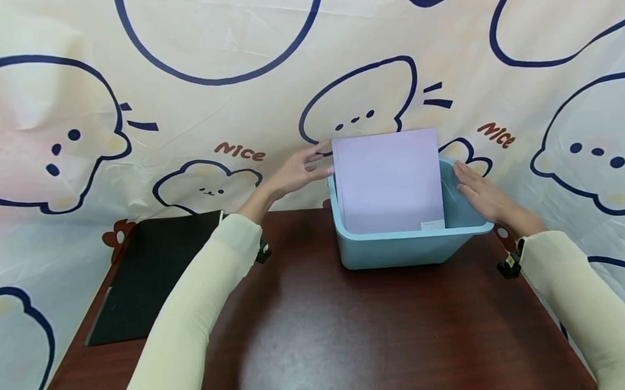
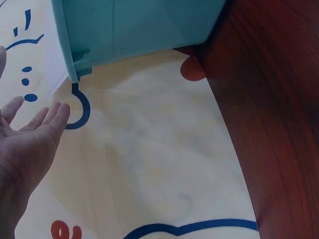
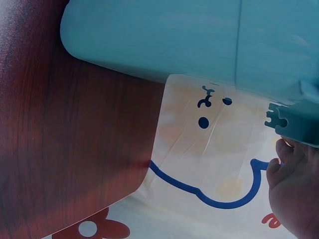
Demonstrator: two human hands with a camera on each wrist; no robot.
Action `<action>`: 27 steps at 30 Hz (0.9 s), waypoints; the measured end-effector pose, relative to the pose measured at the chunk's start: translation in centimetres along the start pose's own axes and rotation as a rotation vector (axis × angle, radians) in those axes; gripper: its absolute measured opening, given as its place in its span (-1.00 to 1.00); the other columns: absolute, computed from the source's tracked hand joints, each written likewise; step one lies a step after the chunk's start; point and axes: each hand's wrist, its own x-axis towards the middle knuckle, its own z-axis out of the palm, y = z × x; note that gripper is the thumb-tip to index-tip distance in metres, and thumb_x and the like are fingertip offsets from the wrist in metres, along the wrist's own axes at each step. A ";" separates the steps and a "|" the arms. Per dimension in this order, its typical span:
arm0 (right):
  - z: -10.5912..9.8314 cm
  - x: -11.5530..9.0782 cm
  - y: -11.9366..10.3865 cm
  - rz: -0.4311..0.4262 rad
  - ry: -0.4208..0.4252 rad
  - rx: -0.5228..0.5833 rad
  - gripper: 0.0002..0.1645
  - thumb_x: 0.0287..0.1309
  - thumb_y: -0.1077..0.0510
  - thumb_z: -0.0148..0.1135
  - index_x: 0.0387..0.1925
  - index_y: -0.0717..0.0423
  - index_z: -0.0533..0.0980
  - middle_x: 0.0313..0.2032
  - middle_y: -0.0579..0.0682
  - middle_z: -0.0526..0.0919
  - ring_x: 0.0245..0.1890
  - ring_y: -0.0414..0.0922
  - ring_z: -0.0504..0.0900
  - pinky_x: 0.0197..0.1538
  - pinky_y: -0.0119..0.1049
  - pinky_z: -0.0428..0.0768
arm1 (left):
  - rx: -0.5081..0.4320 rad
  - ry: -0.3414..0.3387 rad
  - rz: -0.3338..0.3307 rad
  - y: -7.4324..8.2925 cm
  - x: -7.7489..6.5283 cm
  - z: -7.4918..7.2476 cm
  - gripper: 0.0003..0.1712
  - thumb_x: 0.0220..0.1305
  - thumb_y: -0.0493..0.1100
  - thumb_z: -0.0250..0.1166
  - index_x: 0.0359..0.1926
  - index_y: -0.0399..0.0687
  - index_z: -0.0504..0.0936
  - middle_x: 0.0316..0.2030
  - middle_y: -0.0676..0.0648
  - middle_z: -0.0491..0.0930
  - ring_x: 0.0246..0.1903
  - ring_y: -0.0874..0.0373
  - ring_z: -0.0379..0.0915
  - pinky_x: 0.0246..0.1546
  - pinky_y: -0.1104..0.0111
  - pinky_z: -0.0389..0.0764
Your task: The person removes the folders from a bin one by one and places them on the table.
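A light blue plastic bin (image 1: 394, 254) stands at the far edge of the table, its side walls showing in both wrist views. Pale lavender flat sheets or folders (image 1: 389, 181) stand upright in it, rising above the rim, with a small white label (image 1: 433, 224) at the lower right. My left hand (image 1: 303, 170) is beside the bin's left rim, fingers spread and loosely extended near the lavender edge. In the left wrist view its palm faces up and holds nothing. With fairly straight fingers, my right hand (image 1: 477, 193) rests at the bin's right rim, by the handle (image 3: 299, 124).
A black flat panel (image 1: 157, 275) lies on the left of the dark red-brown wooden table (image 1: 358, 336), partly behind my left sleeve. A cartoon-printed curtain (image 1: 232, 116) hangs directly behind the table and bin.
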 end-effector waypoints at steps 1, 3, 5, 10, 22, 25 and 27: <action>0.0 0.0 0.0 0.000 0.000 0.002 -0.20 0.71 -0.08 -0.39 0.69 0.16 -0.33 0.69 0.19 -0.39 0.67 0.29 -0.34 0.58 0.43 -0.18 | -0.010 0.000 -0.006 0.0 0.2 0.1 -0.06 0.46 0.07 0.38 0.69 0.12 0.13 0.67 -0.03 0.09 0.60 -0.05 0.12 0.49 -0.09 0.36; 0.0 0.0 0.0 -0.003 0.000 0.003 -0.20 0.71 -0.09 -0.39 0.69 0.15 -0.33 0.69 0.18 -0.39 0.67 0.29 -0.34 0.58 0.43 -0.18 | -0.024 0.004 -0.020 0.0 0.4 0.4 -0.05 0.46 0.07 0.38 0.70 0.13 0.12 0.67 -0.03 0.08 0.61 -0.05 0.11 0.48 -0.10 0.36; 0.0 -0.1 0.1 -0.003 -0.006 0.002 -0.20 0.71 -0.10 -0.39 0.69 0.14 -0.33 0.69 0.18 -0.39 0.67 0.29 -0.35 0.58 0.42 -0.19 | -0.035 0.007 -0.031 0.0 0.6 0.6 -0.05 0.46 0.06 0.38 0.70 0.13 0.12 0.68 -0.03 0.06 0.61 -0.05 0.10 0.49 -0.10 0.36; 0.0 -0.1 0.0 -0.003 -0.012 -0.001 -0.20 0.71 -0.09 -0.41 0.69 0.14 -0.35 0.69 0.18 -0.41 0.67 0.28 -0.36 0.59 0.42 -0.19 | -0.044 0.020 -0.036 -0.2 1.1 1.0 -0.06 0.46 0.07 0.38 0.69 0.14 0.13 0.68 -0.01 0.07 0.60 -0.05 0.12 0.49 -0.07 0.37; -0.2 -0.2 0.0 -0.009 -0.007 -0.013 -0.20 0.71 -0.08 -0.40 0.69 0.19 -0.32 0.69 0.22 -0.37 0.67 0.30 -0.33 0.59 0.41 -0.17 | -0.145 0.080 -0.058 -0.1 3.0 2.4 -0.06 0.42 0.04 0.43 0.67 0.10 0.18 0.64 -0.12 0.15 0.61 -0.09 0.11 0.53 0.02 0.31; -0.2 -0.2 0.0 -0.006 -0.008 -0.015 -0.20 0.71 -0.08 -0.40 0.69 0.18 -0.33 0.69 0.21 -0.37 0.67 0.30 -0.33 0.59 0.42 -0.17 | -0.155 0.090 -0.054 -0.1 3.3 2.7 -0.05 0.42 0.03 0.44 0.67 0.09 0.18 0.65 -0.13 0.13 0.60 -0.09 0.12 0.53 0.04 0.32; -0.2 -0.1 -0.1 -0.006 -0.008 -0.013 -0.20 0.71 -0.08 -0.39 0.69 0.19 -0.32 0.69 0.22 -0.37 0.67 0.30 -0.33 0.58 0.42 -0.18 | -0.161 0.098 -0.049 0.0 3.3 2.9 -0.06 0.42 0.02 0.44 0.67 0.07 0.19 0.65 -0.13 0.12 0.60 -0.10 0.14 0.52 0.05 0.33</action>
